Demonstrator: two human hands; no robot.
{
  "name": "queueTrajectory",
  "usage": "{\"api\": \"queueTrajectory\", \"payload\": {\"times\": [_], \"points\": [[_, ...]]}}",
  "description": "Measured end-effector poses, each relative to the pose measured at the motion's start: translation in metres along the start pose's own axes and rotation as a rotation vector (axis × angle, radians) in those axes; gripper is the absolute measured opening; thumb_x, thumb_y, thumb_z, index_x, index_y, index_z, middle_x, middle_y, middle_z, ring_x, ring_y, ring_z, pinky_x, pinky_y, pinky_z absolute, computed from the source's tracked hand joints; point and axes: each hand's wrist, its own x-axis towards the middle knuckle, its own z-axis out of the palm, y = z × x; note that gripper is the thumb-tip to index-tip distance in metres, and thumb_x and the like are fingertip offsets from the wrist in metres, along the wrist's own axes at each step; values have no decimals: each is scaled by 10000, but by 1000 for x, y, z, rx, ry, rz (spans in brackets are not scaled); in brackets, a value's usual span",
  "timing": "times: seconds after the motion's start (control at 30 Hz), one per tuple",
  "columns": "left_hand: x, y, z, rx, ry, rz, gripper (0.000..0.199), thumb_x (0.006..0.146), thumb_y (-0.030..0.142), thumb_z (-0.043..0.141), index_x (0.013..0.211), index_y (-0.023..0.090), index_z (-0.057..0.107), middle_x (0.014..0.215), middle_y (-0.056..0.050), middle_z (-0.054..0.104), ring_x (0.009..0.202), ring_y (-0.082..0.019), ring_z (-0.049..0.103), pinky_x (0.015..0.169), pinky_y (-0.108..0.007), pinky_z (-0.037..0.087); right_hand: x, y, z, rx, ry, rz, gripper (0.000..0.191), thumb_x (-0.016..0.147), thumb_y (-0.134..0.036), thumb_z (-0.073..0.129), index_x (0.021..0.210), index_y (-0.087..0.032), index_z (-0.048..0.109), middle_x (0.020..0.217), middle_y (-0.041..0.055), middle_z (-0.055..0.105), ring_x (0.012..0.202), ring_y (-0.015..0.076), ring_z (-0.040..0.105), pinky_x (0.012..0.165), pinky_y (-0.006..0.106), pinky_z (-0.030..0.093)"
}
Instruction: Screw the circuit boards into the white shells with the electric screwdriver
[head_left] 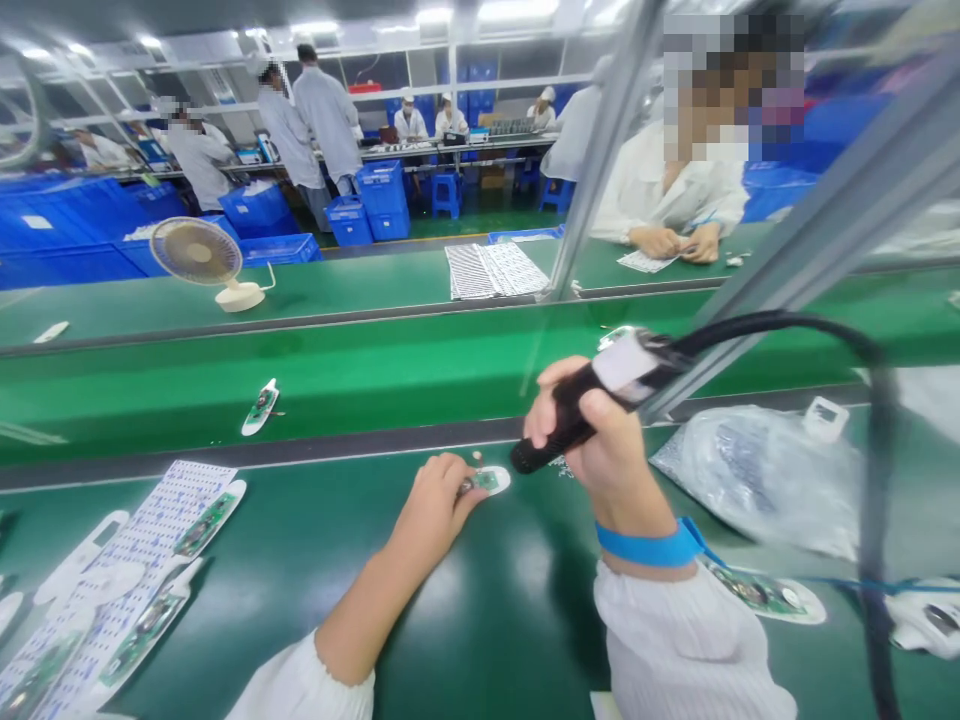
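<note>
My left hand (442, 490) rests on the green work surface, its fingers closed round the near end of a small white housing (493, 481) with a green circuit board in it. Up and to the right, my right hand (592, 425) grips a black cylindrical tool (571, 410) with a thick black cable, its dark tip pointing down and left, close to the housing but apart from it. A blue band circles my right wrist. Small white bits lie on the surface just behind the tool's tip.
White housings with boards (210, 518) lie on patterned sheets at left. One more (261, 407) sits on the bright green belt (375, 375). A clear plastic bag (757, 475) lies at right, beneath slanting metal posts. A fan (196, 252) and a co-worker's hands (675, 242) are beyond.
</note>
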Motion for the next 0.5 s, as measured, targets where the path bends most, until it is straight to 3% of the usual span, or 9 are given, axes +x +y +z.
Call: {"api": "queueTrajectory", "payload": {"times": [0.1, 0.23, 0.37, 0.5], "points": [[23, -21, -8, 17, 72, 4, 147, 982, 339, 573, 1027, 214, 637, 1033, -84, 667, 969, -258, 611, 864, -407, 490, 0, -21, -28, -67, 198, -76, 266, 831, -458, 717, 890, -205, 658, 548, -29, 596, 435, 159, 550, 462, 301, 461], [104, -59, -25, 80, 177, -64, 171, 939, 374, 611, 956, 207, 647, 982, -84, 675, 934, -266, 627, 864, -408, 506, -4, -34, -55, -154, 346, -28, 247, 820, -434, 731, 825, -200, 651, 525, -26, 588, 413, 160, 541, 441, 302, 462], [189, -87, -27, 141, 214, -175, 159, 913, 354, 629, 913, 196, 649, 996, -99, 675, 972, -280, 629, 909, -418, 504, -5, -31, -60, -138, 400, -8, 263, 798, -436, 754, 803, -201, 637, 519, -30, 578, 414, 153, 532, 446, 296, 462], [224, -98, -11, 186, 219, -202, 172, 911, 343, 629, 922, 174, 657, 996, -119, 677, 995, -292, 640, 932, -433, 503, -5, -26, -60, -113, 387, 9, 270, 809, -449, 748, 821, -203, 635, 532, -30, 586, 427, 150, 535, 455, 291, 465]]}}
